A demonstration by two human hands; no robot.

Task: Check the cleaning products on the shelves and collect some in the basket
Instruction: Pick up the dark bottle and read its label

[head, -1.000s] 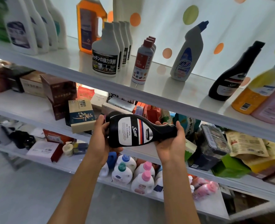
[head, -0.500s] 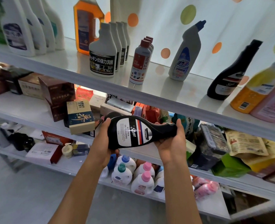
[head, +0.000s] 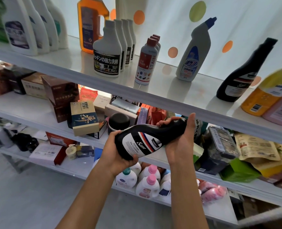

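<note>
A black bottle [head: 146,139] labelled "Kitchen Oil Cleaning" lies tilted between two hands, in front of the middle shelf [head: 37,111]. The left hand [head: 116,153] grips its wide base; the right hand [head: 180,142] wraps its narrow neck, hiding the cap. The top shelf [head: 153,95] carries more bottles, some cut off.

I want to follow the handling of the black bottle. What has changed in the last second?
The black bottle has tilted: its neck end rose to the right and its base dropped to the left, the label still facing up. The left hand still grips the base and the right hand the neck. The bottles on the top shelf stayed put.
</note>
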